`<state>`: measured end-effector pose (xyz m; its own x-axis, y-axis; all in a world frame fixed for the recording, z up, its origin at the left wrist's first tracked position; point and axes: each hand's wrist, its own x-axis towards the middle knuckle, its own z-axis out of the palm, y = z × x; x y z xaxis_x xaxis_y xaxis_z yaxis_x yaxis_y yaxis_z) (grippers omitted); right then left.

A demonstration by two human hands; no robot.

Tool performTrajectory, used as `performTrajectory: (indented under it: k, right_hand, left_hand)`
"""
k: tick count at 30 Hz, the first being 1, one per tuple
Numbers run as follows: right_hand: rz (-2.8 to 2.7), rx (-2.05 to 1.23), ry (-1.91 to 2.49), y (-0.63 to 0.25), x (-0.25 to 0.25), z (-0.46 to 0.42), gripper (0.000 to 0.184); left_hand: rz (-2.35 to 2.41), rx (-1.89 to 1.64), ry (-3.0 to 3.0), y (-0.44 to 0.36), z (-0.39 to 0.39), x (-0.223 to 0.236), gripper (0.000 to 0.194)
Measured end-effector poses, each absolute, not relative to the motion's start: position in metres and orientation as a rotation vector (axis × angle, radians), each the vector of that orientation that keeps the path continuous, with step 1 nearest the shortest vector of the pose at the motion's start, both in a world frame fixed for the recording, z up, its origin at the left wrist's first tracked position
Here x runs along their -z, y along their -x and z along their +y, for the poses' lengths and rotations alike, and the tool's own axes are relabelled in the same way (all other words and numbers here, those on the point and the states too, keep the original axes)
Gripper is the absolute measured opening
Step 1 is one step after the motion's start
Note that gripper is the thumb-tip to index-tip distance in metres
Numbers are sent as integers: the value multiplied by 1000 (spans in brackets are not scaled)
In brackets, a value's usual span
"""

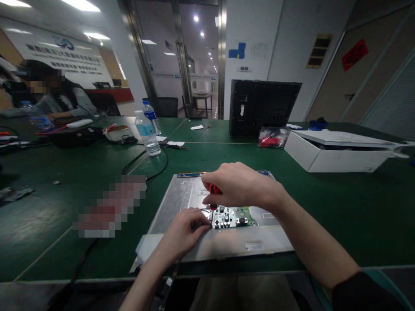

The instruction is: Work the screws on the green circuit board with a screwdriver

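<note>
Right hand [238, 185] closed on a screwdriver [213, 207] above a circuit board [231, 217]

The right hand is curled firmly round the screwdriver, its fingers closed against the red and black handle, part of which shows between them. The tool stands nearly upright, shaft down, at the left end of the circuit board; whether its tip sits in a screw is too small to tell.

The left hand [187, 225] rests low over the panel [170, 205], thumb and fingers drawn together in a narrow pinch right beside the screwdriver's shaft, at the board's left edge. Whether anything small is held between those fingertips cannot be told.

The board lies on the flat, silvery panel, which lies on the green table [327, 216] directly in front of the person. Farther back stand a water bottle [147, 134] to the left, a black monitor [265, 108] right of centre and a white box [348, 160] to the right.
</note>
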<state>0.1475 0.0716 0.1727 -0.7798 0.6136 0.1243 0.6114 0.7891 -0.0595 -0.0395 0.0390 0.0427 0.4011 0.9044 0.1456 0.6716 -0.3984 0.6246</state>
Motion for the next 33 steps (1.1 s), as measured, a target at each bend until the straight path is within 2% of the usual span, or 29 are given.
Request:
performTrajectory:
  k: [6,10,14,17,24,33]
  right_hand:
    - [-2875,-163,823,-150,-173,68,16]
    - [-2872,-138,847,-148,-173,67,19]
    - [-2850,-62,901,-146,-174,68,11]
    - [-2854,-54,924,-147,-175,69,17]
    - [-2877,-184,826,-149,-173,69,19]
    - [-2850,-61,997,-147,-175,69,16]
  left_hand:
    - [1309,-688,-2179,41,41,-39,10]
    - [1301,-695,-2177,40,41,-39,11]
    - [1328,-671,-2183,39,39,-44,11]
    - [1330,-666,-2183,39,38,-45,11]
    - [1317,-679,-2188,39,38,-44,11]
    - [1343,-660,-2199,38,38,-44,11]
